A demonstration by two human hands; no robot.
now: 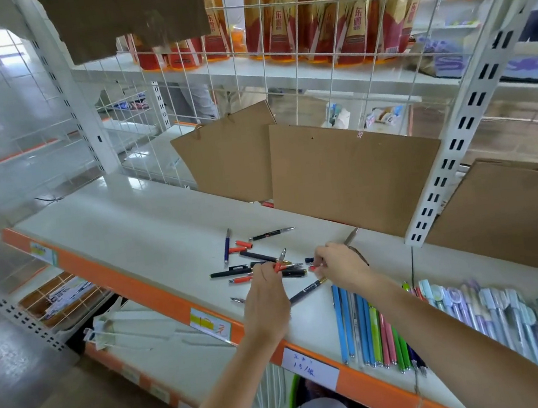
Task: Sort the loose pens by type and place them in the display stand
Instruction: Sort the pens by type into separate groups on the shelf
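Note:
Several loose pens (260,257) lie scattered on the white shelf (137,224): black, dark blue and red ones, with separate red caps (243,243). My left hand (266,299) pinches a red pen (280,260) with a silver tip, lifted over the pile. My right hand (342,264) grips a silver-tipped pen (351,237) that sticks up past the knuckles, and its fingertips pinch a small red piece (312,267). A dark blue pen (306,290) lies between my two wrists. No display stand is visible.
Rows of coloured pens (370,329) and pastel capped pens (505,315) lie on the shelf at right. Brown paper bags (351,175) hang from the wire grid behind the pile. A wire basket (55,299) sits on the lower shelf at left. The shelf's orange front edge (157,295) carries price labels.

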